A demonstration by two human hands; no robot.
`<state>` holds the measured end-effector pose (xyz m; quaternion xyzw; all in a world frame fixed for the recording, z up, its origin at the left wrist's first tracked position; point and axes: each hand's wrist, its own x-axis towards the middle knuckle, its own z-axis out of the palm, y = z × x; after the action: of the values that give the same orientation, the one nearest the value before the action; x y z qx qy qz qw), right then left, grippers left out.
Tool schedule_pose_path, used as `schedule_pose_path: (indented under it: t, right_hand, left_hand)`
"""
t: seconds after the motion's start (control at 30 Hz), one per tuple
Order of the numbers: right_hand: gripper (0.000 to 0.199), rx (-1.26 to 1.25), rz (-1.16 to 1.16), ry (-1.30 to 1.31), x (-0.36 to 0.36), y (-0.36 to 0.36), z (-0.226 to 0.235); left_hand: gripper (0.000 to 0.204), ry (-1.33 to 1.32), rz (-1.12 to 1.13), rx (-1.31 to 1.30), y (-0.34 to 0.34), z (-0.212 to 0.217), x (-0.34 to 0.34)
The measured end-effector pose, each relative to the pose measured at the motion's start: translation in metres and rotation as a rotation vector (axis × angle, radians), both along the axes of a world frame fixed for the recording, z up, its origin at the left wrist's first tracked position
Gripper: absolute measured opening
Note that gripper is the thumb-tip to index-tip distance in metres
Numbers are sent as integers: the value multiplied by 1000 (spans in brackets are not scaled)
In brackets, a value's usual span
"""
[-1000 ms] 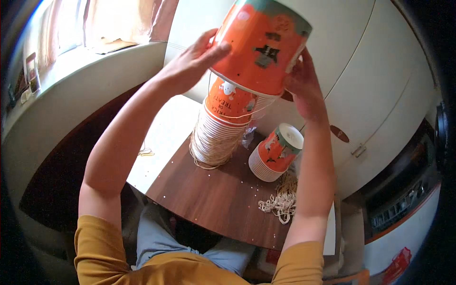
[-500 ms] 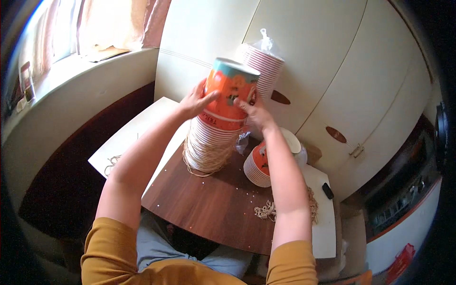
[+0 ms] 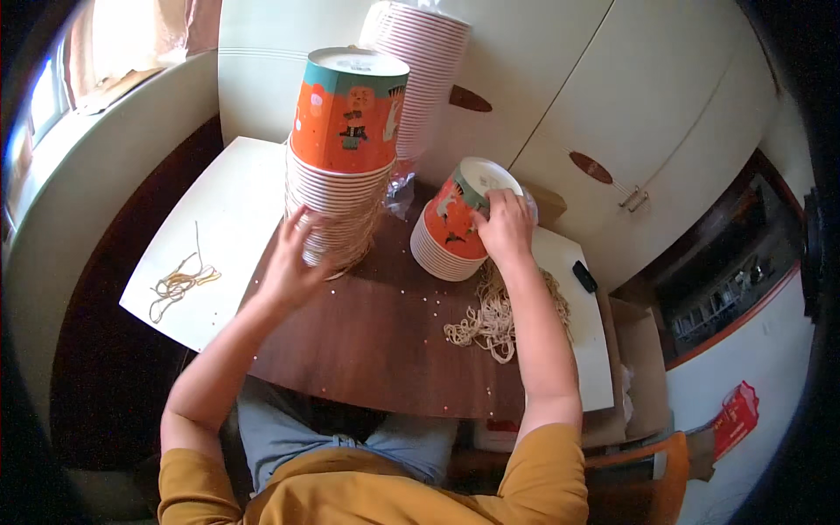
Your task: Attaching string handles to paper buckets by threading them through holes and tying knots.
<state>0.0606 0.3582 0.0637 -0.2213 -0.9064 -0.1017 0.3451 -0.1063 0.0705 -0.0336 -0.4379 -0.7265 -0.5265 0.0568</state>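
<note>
My right hand (image 3: 506, 226) grips the base edge of the top orange-and-green paper bucket (image 3: 451, 220), fingers over the raised base and thumb at the side. That bucket caps a short stack standing upside down at centre right. In front of a taller stack on the left, my left hand (image 3: 296, 269) hangs with its fingers apart, holding nothing. The tall stack's top paper bucket (image 3: 346, 122) is also upside down, orange with a teal band and printed figures. Thin cord loops (image 3: 363, 232) hang around the pale rims below it.
Behind stands another tall bucket stack (image 3: 420, 52) in clear plastic, by the cabinet doors (image 3: 542, 52). A heap of beige cord (image 3: 494, 328) lies near my right forearm. Loose cords (image 3: 184, 280) rest on the white left table leaf. A small black object (image 3: 584, 276) sits at right.
Both hands have let go of the bucket atop the tall stack. My left hand has dropped lower beside that stack; my right has moved across to the short stack. The whole view has shifted.
</note>
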Motion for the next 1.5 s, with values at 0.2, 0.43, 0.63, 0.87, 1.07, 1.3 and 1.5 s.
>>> schedule_pose_path:
  t: [0.2,0.43,0.63,0.87,1.07,1.3,1.5]
  right_hand:
    - [28,-136,130,53,-15,19,11]
    - [26,-209,326,156,-29,30,24]
    - [24,-198,293,192,-34,29,47]
    - [19,-76,414,571,16,14,131]
    - [21,-306,335,387,31,48,130]
    - [21,-207,346,278,-2,33,130]
    - [23,-168,363,601,38,7,163]
  left_hand:
    - [74,-36,-81,-32,77,-27,73]
    - [105,43,45,84,181,-34,70]
    - [99,96,191,88,216,-46,63]
    - [93,-71,169,-190,201,-63,49]
    - [92,-156,-70,217,183,-12,48]
    - [102,135,-39,273,195,52,66]
    - [102,-132,-324,193,212,-2,33]
